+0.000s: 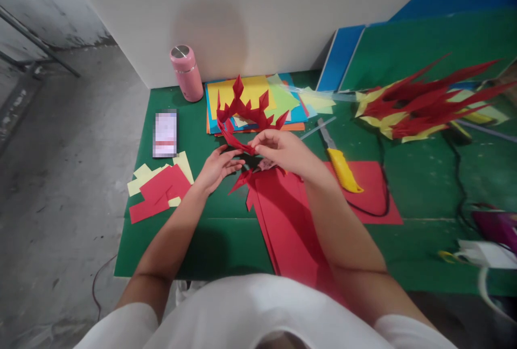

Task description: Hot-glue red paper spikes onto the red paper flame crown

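A person in a white shirt works a spiky red paper chain (pixel 246 114) over a green desk (pixel 210 230). The right hand (pixel 283 151) pinches the chain's near end between thumb and fingertips, while the left hand (pixel 218 167) lies open and cupped just beside it, fingers touching the red points at that end. From the two hands the chain arcs up and away toward the far side, then bends right, its long run lying roughly left to right above a stack of coloured paper sheets (pixel 258 102). Red sheets (pixel 291 220) fan out beneath the wrists. Right of the hands lies a yellow utility knife (pixel 341 166), near but apart. At far left stand a pink flask (pixel 187 72) and a phone (pixel 165 133); cut scraps (pixel 159 190) sit left of the left forearm. A finished red-and-yellow spiked piece (pixel 424 102) rests far right.
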`<act>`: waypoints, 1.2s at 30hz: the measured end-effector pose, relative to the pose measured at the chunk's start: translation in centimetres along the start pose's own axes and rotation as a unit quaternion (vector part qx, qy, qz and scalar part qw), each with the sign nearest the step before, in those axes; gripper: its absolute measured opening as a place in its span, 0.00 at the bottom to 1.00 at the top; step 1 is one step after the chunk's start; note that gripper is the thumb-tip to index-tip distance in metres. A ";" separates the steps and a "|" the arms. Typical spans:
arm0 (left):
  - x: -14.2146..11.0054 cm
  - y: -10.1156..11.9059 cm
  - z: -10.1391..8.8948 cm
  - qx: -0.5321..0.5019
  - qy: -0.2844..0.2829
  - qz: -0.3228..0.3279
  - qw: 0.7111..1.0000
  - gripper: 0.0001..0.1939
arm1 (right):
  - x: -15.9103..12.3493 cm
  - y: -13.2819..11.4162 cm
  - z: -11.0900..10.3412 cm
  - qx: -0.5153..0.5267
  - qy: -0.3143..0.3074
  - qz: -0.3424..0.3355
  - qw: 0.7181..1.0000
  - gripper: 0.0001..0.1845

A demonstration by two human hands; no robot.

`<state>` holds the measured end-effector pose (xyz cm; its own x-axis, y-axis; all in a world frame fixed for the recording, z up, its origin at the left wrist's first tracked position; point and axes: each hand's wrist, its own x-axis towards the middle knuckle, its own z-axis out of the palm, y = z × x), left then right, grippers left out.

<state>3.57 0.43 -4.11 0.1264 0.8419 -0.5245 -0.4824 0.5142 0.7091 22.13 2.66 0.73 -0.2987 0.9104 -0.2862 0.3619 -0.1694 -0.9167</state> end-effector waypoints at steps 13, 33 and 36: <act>0.4 -1.1 0.8 -0.005 0.022 0.061 0.998 0.13 | -0.4 -0.8 -1.0 0.151 -0.010 0.010 0.988 0.04; 0.8 -2.8 0.6 0.033 0.023 0.095 0.995 0.17 | 0.2 -0.3 1.1 0.007 0.214 -0.152 0.965 0.04; 0.9 -2.7 0.6 0.028 0.027 0.096 0.995 0.16 | 0.0 -0.2 1.6 -0.006 0.211 -0.131 0.969 0.05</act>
<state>5.56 -0.14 -6.18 -0.0099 0.9161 -0.4007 -0.4431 0.3552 0.8231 20.62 2.11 0.43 0.0051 0.9952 0.0974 0.3331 0.0901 -0.9386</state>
